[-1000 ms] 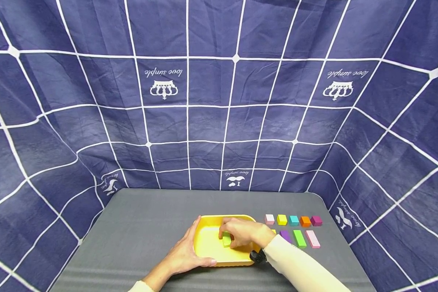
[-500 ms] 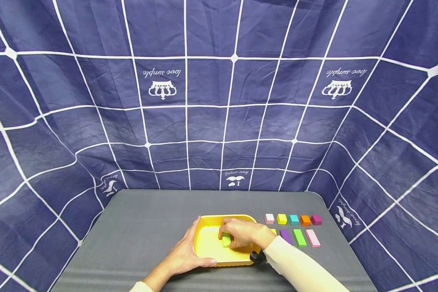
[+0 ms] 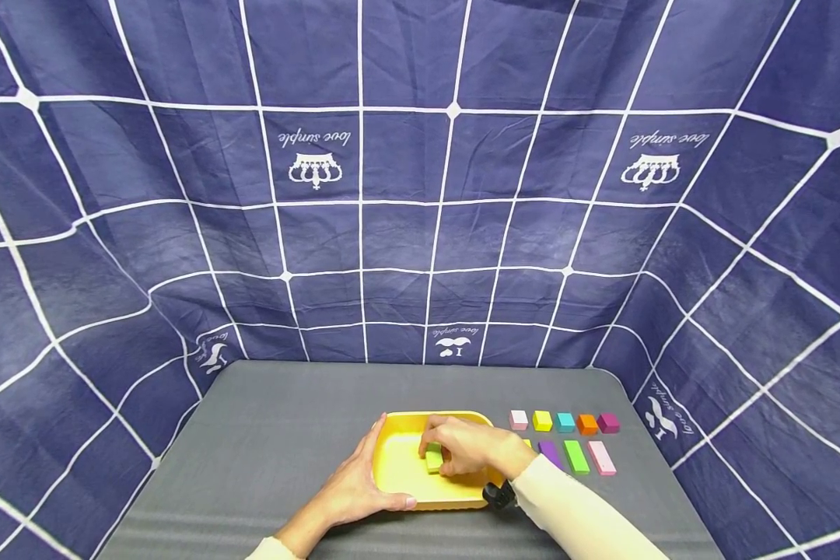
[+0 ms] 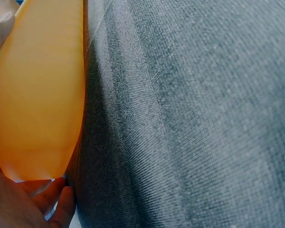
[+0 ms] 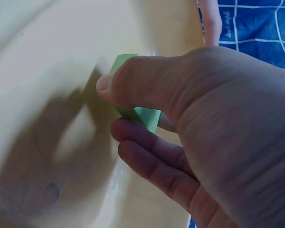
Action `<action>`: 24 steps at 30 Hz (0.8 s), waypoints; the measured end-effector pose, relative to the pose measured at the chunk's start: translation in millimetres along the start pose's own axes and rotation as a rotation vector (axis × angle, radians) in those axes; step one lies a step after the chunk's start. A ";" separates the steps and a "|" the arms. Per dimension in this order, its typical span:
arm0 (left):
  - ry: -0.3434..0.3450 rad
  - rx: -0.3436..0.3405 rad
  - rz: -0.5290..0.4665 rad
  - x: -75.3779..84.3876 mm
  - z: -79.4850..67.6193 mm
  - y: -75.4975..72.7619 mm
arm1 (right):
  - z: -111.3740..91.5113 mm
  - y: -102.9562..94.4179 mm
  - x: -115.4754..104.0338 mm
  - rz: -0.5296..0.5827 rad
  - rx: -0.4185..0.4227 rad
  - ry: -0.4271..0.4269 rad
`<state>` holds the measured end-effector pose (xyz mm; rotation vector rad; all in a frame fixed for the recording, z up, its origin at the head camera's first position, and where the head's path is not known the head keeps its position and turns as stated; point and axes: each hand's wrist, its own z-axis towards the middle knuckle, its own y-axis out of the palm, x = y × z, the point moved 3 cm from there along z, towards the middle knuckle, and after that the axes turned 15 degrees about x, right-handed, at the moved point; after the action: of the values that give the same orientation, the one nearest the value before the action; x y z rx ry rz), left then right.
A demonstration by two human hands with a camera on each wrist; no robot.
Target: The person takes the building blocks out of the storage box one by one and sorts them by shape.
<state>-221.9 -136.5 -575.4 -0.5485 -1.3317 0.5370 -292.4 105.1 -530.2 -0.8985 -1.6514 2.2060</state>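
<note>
A yellow plastic tray (image 3: 392, 476) stands on the grey tabletop. My left hand (image 3: 353, 484) grips its left end, with the thumb along the near side and the fingers around the left wall; in the left wrist view the tray's side (image 4: 40, 95) shows between thumb and fingers. Inside the tray, my right hand (image 3: 465, 447) pinches a light green rectangular block (image 3: 434, 460) between thumb and fingers. The block's green faces (image 5: 147, 116) show past the thumb in the right wrist view. Part of the block is hidden by the fingers. It is close to the tray floor; whether they touch, I cannot tell.
Right of the tray, a back row of cubes includes a pale pink cube (image 3: 519, 420) and a magenta cube (image 3: 608, 423). Before them lie longer blocks, among them a purple block (image 3: 550, 454), a green block (image 3: 576, 457) and a pink block (image 3: 602, 458). The right arm partly hides this row.
</note>
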 end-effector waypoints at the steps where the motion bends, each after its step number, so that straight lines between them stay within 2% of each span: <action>1: 0.001 0.002 -0.001 0.2 0.0 -0.1 | -0.3 -1.0 -0.6 0.005 0.004 0.002; 11: 0.004 0.001 -0.005 0.9 0.0 0.4 | -6.3 -10.7 -6.0 -0.035 0.048 -0.016; 20: 0.011 -0.001 -0.008 0.5 0.1 0.7 | -14.3 -18.1 -4.4 0.059 0.078 0.018; 24: 0.006 0.000 -0.007 0.2 -0.1 0.9 | -17.8 -21.3 -3.6 0.068 0.093 0.034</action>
<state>-221.8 -135.7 -575.9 -0.5448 -1.3279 0.5292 -282.4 124.1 -512.3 -0.9745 -1.5118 2.2781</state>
